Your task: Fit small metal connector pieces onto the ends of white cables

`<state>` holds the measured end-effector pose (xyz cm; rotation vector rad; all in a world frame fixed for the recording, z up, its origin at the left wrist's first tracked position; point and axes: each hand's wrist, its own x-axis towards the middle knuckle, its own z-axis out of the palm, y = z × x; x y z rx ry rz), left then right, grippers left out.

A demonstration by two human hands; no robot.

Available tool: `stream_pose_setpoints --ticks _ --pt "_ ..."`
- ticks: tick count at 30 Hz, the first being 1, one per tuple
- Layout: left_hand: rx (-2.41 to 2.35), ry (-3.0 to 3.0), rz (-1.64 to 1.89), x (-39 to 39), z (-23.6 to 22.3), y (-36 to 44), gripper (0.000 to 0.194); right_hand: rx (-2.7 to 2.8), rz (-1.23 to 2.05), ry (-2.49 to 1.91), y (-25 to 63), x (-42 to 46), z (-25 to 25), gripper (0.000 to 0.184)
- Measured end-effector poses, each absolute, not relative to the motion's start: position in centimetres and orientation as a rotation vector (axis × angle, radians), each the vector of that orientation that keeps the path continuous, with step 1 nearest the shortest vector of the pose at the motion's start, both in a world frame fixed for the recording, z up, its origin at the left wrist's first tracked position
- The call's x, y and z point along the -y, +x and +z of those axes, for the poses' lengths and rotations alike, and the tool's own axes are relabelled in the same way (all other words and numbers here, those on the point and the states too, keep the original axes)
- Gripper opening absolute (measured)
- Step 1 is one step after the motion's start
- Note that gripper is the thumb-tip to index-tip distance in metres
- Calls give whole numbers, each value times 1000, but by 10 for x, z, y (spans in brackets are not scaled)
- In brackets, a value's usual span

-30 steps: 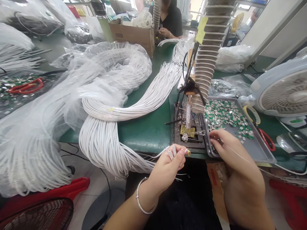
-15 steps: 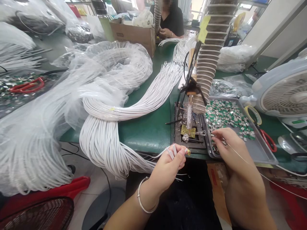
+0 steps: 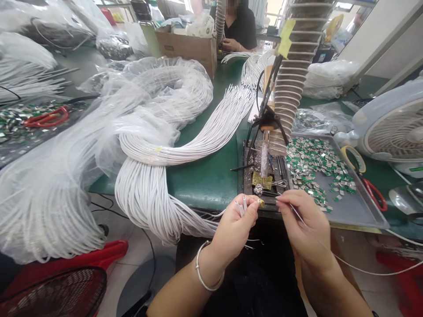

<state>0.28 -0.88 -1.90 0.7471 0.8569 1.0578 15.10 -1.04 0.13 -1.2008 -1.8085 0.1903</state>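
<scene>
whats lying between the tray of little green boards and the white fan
In the head view, a yellow tape roll lies between the tray and the fan, beside the tray's right edge.

From the near side of the green table (image 3: 202,182), close above it, the head camera is facing forward and down.

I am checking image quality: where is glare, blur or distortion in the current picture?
Head view: pale sheen on the glossy green tabletop; head view: the pale round plastic fan looks stretched at the right edge; head view: the thin silvery wire in the right hand looks soft.
</scene>
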Motion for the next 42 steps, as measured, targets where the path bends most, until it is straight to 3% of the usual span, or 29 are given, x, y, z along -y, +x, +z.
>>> stream_pose_setpoints --ticks 29,37,42 --pt "-988 914 1176 10 -5 5 15 1741 165 -1187 129 13 -5 18" --pt "-1042 846 1109 7 -2 5 16 1730 143 -1128 134 21 -18 36" --pt "-1048 813 1103 3 -1 5 16 1585 215 -1078 131 22 -24 28"
